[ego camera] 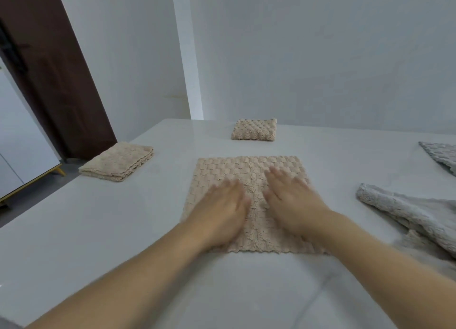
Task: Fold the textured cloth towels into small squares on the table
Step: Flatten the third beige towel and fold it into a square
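A beige textured towel [249, 167] lies flat on the white table [98, 230] in front of me, its two sides folded in so the edges meet along a centre seam. My left hand [222, 207] rests palm down on the left flap, fingers spread. On the right flap my right hand [291, 195] lies flat the same way. Both hands are blurred. A small folded beige towel [254, 129] sits at the far edge. A larger folded beige towel [117, 162] lies at the left edge.
Grey textured towels lie unfolded at the right: one [414, 215] beside my right forearm, another [441, 156] further back. A white wall stands behind the table. A brown door [49, 69] and a white cabinet [19, 141] are at the left beyond the table's edge.
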The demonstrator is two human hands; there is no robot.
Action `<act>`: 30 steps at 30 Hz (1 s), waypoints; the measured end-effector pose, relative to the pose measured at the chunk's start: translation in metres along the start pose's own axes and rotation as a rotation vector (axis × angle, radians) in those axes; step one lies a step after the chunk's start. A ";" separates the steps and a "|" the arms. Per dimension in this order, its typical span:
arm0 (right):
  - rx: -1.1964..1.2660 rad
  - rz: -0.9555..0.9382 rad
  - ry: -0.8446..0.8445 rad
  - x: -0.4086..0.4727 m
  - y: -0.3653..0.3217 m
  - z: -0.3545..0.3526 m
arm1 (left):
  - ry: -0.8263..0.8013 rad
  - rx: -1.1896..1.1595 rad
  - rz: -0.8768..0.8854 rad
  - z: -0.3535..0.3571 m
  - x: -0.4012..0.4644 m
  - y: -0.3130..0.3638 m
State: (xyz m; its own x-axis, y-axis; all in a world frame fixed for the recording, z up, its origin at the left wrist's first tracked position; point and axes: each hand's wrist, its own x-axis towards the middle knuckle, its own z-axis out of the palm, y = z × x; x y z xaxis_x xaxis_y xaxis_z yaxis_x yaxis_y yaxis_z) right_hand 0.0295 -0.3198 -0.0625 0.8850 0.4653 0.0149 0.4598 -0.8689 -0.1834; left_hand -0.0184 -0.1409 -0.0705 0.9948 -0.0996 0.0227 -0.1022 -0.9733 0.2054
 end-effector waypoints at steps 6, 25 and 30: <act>-0.014 0.050 -0.011 -0.021 -0.002 0.019 | 0.007 0.037 -0.035 0.018 -0.015 0.000; 0.019 0.023 0.000 0.065 0.020 -0.015 | 0.071 -0.014 -0.094 -0.028 0.072 -0.031; 0.019 0.108 -0.033 0.099 0.024 0.014 | -0.003 0.014 -0.143 0.011 0.102 -0.028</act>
State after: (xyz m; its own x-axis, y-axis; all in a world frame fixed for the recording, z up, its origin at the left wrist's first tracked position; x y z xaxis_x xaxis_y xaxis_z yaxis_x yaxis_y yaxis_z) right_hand 0.1276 -0.2925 -0.0792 0.9264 0.3745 -0.0380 0.3601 -0.9111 -0.2003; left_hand 0.0863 -0.1264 -0.0843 0.9992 0.0399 -0.0083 0.0407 -0.9803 0.1930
